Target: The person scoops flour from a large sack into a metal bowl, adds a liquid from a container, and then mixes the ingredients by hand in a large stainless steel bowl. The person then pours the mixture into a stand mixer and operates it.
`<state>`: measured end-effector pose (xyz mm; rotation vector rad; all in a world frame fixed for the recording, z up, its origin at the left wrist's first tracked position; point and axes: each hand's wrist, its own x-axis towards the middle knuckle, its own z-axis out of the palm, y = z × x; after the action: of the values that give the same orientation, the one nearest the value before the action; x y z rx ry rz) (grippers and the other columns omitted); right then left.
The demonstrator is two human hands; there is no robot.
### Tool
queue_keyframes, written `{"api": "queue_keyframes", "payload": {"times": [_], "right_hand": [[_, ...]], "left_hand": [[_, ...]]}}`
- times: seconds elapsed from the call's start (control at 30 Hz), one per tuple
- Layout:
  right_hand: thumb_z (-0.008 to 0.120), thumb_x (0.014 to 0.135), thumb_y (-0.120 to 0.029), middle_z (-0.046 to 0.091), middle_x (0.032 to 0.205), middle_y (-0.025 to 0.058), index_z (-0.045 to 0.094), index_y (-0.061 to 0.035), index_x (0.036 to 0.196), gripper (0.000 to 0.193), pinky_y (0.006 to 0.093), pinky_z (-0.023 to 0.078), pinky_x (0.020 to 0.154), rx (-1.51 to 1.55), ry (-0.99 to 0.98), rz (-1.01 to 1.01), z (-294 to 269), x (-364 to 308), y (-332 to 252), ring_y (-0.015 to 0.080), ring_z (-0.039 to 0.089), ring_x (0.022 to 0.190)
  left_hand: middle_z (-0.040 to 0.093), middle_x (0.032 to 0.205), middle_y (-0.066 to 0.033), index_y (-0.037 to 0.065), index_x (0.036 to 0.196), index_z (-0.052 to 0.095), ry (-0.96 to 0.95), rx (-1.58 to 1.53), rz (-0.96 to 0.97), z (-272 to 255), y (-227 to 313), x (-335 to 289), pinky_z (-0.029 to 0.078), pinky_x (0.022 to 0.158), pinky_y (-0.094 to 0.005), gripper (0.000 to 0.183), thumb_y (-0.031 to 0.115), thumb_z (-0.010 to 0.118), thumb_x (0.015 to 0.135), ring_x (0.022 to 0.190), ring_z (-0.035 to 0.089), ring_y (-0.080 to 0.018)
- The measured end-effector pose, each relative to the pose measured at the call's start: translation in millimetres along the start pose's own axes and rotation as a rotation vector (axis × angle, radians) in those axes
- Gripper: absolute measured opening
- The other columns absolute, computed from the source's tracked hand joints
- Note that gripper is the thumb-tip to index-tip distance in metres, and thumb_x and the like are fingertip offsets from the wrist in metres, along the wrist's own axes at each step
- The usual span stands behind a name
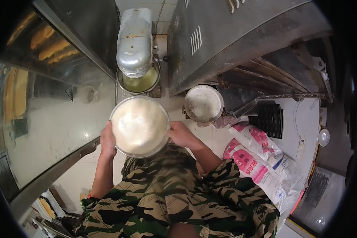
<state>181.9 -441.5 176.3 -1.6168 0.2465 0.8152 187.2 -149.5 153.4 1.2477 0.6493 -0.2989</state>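
A round metal bowl (127, 154) is held in front of my body, filled with a pale cream-white powder (139, 123). My left hand (107, 139) grips its left rim, and my right hand (180, 134) grips the rim on the right. Just beyond the bowl stands a silver stand mixer (134, 41) with worn paint. Under its head sits a mixing bowl (158, 84) with a yellowish mixture (141, 82) in it; the mixer head hides part of that bowl.
A flour-dusted round container (203, 104) stands right of the mixer, beside a grey metal cabinet (222, 43). Pink-and-white sacks (261, 162) lie at the right near a black tray (267, 119). A glass-fronted case (59, 107) with a metal frame flanks me on the left.
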Motion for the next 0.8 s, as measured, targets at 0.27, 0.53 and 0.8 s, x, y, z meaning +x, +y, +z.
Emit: {"api": "queue_keyframes", "payload": {"times": [0.27, 0.53, 0.8], "right_hand": [[0.057, 0.087, -0.01, 0.071, 0.093, 0.0115, 0.066, 0.0057, 0.108, 0.027, 0.0296, 0.051, 0.076, 0.017, 0.257, -0.118, 6.3, -27.8, 24.7, 0.0148, 0.065, 0.087], [0.056, 0.087, -0.006, 0.07, 0.089, 0.0092, 0.064, 0.0079, 0.105, 0.025, 0.0271, 0.052, 0.067, 0.099, 0.201, -0.035, 32.9, -21.3, -13.7, 0.0119, 0.063, 0.076], [0.059, 0.09, -0.017, 0.068, 0.086, 0.0075, 0.064, 0.0065, 0.105, 0.028, 0.0274, 0.052, 0.066, 0.129, 0.062, -0.054, 60.7, 6.0, -33.3, 0.014, 0.064, 0.072]], "left_hand": [[0.069, 0.102, -0.0124, -0.004, 0.113, 0.064, -0.195, 0.018, -0.015, 16.8, -2.2, 19.4, 0.053, 0.079, -0.0304, 0.05, 0.04, 0.042, 0.104, 0.086, 0.066, -0.017], [0.069, 0.107, -0.0136, -0.004, 0.117, 0.061, -0.148, 0.068, -0.024, -7.5, 26.6, 18.8, 0.053, 0.082, -0.0315, 0.051, 0.042, 0.041, 0.104, 0.092, 0.066, -0.0192], [0.067, 0.11, -0.0179, -0.007, 0.12, 0.058, -0.11, 0.096, 0.004, -49.7, 56.4, 30.7, 0.054, 0.084, -0.0347, 0.057, 0.045, 0.041, 0.103, 0.095, 0.067, -0.023]]}}
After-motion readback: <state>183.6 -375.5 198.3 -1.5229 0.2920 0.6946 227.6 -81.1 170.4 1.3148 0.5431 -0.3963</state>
